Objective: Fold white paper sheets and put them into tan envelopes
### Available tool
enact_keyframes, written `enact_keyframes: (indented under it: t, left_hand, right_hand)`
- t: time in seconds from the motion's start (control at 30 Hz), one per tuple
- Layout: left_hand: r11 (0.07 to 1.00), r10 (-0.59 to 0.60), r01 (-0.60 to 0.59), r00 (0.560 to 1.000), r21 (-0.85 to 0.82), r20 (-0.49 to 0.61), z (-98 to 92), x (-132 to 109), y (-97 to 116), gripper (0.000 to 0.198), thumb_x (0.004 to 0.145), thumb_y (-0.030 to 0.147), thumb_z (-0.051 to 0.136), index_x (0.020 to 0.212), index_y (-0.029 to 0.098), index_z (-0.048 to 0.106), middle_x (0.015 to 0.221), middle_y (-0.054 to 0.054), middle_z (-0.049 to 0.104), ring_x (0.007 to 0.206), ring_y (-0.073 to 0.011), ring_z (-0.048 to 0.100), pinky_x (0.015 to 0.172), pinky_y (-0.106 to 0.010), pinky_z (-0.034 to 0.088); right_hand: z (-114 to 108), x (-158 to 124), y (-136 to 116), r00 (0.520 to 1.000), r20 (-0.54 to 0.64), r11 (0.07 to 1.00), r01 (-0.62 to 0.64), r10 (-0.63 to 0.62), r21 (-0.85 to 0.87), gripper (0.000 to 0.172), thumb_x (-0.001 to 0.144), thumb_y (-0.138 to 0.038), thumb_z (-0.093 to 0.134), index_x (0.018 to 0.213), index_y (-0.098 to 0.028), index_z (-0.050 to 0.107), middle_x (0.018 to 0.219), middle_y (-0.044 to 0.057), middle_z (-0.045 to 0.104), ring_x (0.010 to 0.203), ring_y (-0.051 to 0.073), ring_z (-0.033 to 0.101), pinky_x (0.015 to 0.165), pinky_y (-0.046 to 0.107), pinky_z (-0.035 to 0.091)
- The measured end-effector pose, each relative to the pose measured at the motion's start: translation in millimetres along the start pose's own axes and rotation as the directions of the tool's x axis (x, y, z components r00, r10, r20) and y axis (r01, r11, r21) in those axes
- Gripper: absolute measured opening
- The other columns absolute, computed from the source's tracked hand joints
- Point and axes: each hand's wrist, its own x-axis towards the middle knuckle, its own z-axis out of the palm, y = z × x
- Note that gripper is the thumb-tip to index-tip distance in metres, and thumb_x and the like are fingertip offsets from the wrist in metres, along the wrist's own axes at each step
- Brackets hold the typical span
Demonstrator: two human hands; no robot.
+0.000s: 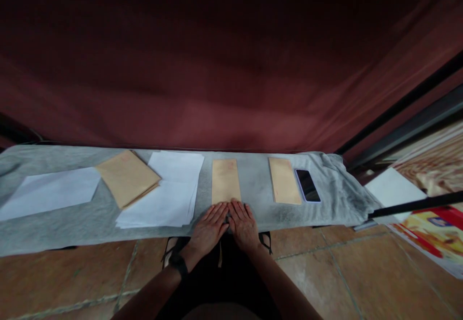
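A tan paper envelope (225, 180) with a small reddish print near its top right lies flat before me on the grey cloth. My left hand (211, 223) rests flat on its lower edge, fingers stretched out. Beside it, my right hand (243, 221) lies flat too, its fingertips on the same edge. The two hands nearly touch at the thumbs and index fingers, and neither grasps anything. To the right is a second tan envelope pile (285, 180), next to a smartphone (307, 185) with a dark screen.
Left of my hands, a stack of white paper (177, 185) lies partly under several tan envelopes (126, 178). More white paper (54, 190) sits farther left. The narrow cloth-covered table (253, 166) meets a dark red curtain (231, 69). A colourful box (437, 233) stands at right.
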Motion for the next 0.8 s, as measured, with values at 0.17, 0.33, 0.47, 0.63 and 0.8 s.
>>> enact_keyframes:
  t: [0.17, 0.33, 0.47, 0.63, 0.8]
  left_hand:
    - [1.000, 0.004, -0.005, 1.000, 0.028, 0.014, 0.7, 1, -3, 0.058, 0.104, 0.040, 0.043, 0.157, 0.016, 0.042, 0.160, -0.012, 0.049, 0.149, -0.0242, 0.045, 0.125, -0.045, 0.035]
    - [0.998, 0.034, -0.034, 0.999, 0.050, 0.003, 3.9, 0, -5, 0.060, 0.101, 0.046, 0.047, 0.153, 0.015, 0.048, 0.158, -0.015, 0.050, 0.148, -0.0277, 0.046, 0.123, -0.047, 0.038]
    - [0.997, 0.031, -0.029, 0.999, 0.069, -0.028, 6.5, 1, -5, 0.062, 0.101, 0.048, 0.048, 0.153, 0.015, 0.048, 0.155, -0.016, 0.053, 0.144, -0.0298, 0.051, 0.120, -0.048, 0.041]
    - [0.994, 0.054, -0.052, 0.998, 0.095, -0.026, 4.1, 3, -5, 0.063, 0.101, 0.049, 0.049, 0.155, 0.018, 0.046, 0.158, -0.014, 0.050, 0.145, -0.0296, 0.049, 0.120, -0.048, 0.041]
    - [0.997, 0.034, -0.034, 0.999, 0.072, 0.001, -1.4, 4, -2, 0.064, 0.101, 0.052, 0.048, 0.156, 0.019, 0.045, 0.160, -0.013, 0.048, 0.148, -0.0288, 0.046, 0.121, -0.046, 0.040]
  right_hand:
    - [-6, 3, 6, 0.998, 0.058, 1.000, 0.024, -0.025, 0.013, 0.050, 0.109, -0.032, 0.043, 0.157, -0.021, 0.044, 0.161, 0.009, 0.046, 0.149, 0.023, 0.043, 0.126, 0.047, 0.029]
    - [1, 32, 17, 0.992, 0.087, 0.995, 0.095, -0.095, 0.004, 0.048, 0.107, -0.037, 0.047, 0.154, -0.025, 0.049, 0.161, 0.008, 0.047, 0.150, 0.023, 0.043, 0.125, 0.048, 0.030]
    - [6, 69, 31, 0.981, 0.125, 0.988, 0.151, -0.148, -0.019, 0.048, 0.109, -0.035, 0.045, 0.156, -0.027, 0.045, 0.164, 0.006, 0.043, 0.151, 0.021, 0.040, 0.126, 0.048, 0.029]
    - [11, 118, 43, 0.987, 0.127, 0.995, 0.100, -0.097, -0.019, 0.047, 0.107, -0.031, 0.047, 0.154, -0.029, 0.048, 0.164, 0.006, 0.043, 0.150, 0.024, 0.041, 0.126, 0.050, 0.028]
    - [4, 159, 48, 0.999, 0.049, 1.000, 0.004, -0.004, -0.001, 0.038, 0.102, -0.038, 0.062, 0.137, -0.024, 0.061, 0.145, 0.010, 0.060, 0.127, 0.027, 0.061, 0.108, 0.050, 0.050]
